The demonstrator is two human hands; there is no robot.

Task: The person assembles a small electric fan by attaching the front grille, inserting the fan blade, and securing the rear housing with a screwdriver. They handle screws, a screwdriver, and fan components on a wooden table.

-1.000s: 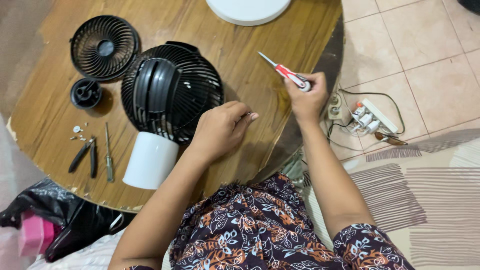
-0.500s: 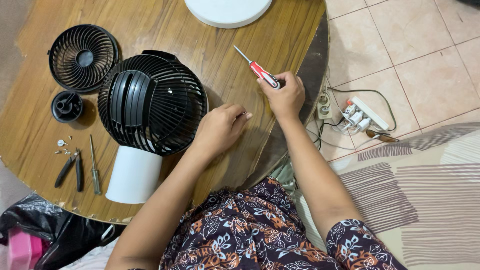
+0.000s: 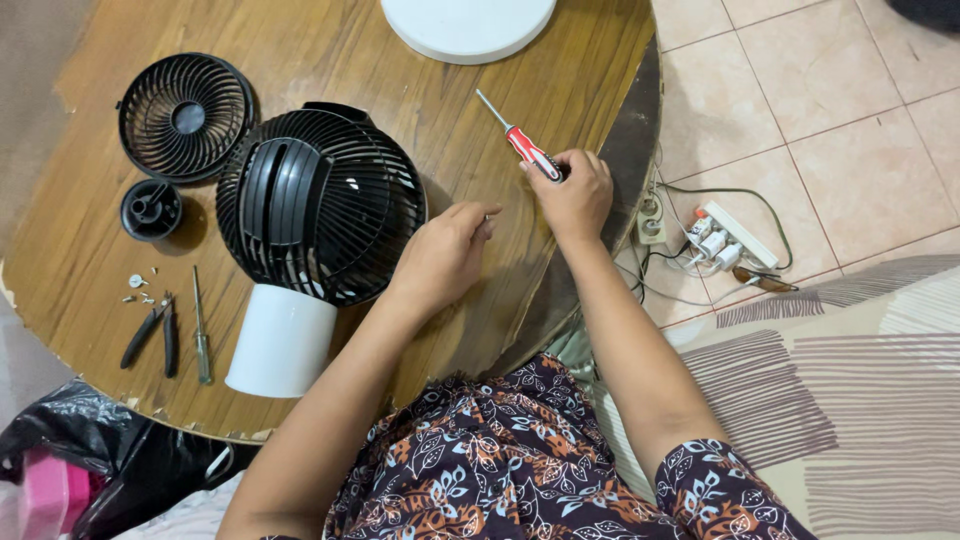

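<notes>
Right hand [image 3: 578, 197] grips a red-and-white-handled screwdriver [image 3: 520, 141], steel tip pointing up-left over the round wooden table [image 3: 470, 120]. Left hand [image 3: 445, 255] rests on the table just right of the black plastic fan head [image 3: 320, 205] on its white cylindrical base [image 3: 280, 340]; fingertips pinched together, contents too small to tell. Black pliers [image 3: 148, 333] and a slim screwdriver [image 3: 200, 325] lie at the left.

It looked like a home: a worn wooden worktop [image 3: 420, 120], beige tiled floor [image 3: 830, 110] beyond the right hand [image 3: 577, 195], a white power strip [image 3: 735, 235] just past that wrist, striped bedding [image 3: 860, 400] below it.
</notes>
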